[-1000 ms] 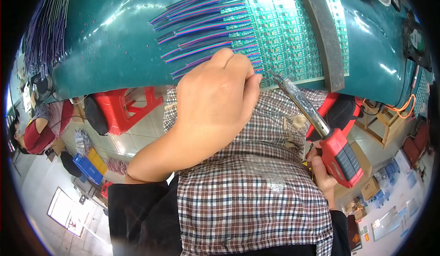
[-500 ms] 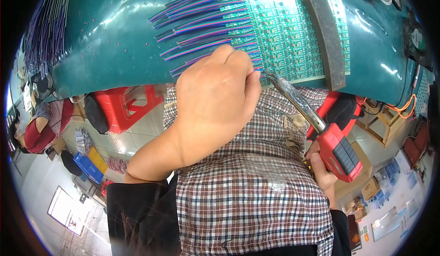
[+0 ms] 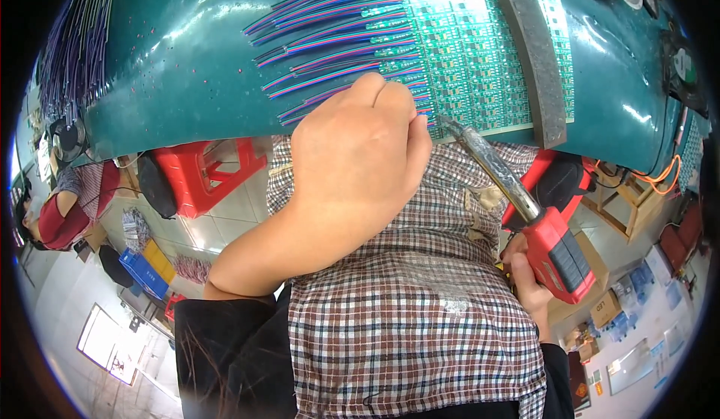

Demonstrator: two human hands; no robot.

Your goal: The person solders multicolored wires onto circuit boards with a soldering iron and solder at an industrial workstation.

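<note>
My left hand (image 3: 361, 145) is closed over the near left edge of the green circuit board panel (image 3: 476, 66), back of the hand upward. Coloured wire ends (image 3: 426, 111) show right at its pinched fingertips; the rest of that strand is hidden under the hand. My right hand (image 3: 527, 276) grips the red and black handle of a soldering iron (image 3: 499, 171). The iron's tip lies by the panel's near edge, just right of my left thumb and apart from it. Rows of blue, red and black wires (image 3: 322, 44) run leftward from the panel's left side.
A dark metal bar (image 3: 531, 51) lies across the panel. More wires (image 3: 75, 51) hang in a bunch at the far left of the green table (image 3: 187, 96). A red stool (image 3: 210, 175) stands below the table edge, and another person (image 3: 67, 209) sits at left.
My left hand has shifted slightly to the right. The soldering iron has also moved a little right, its tip now farther along the panel's edge.
</note>
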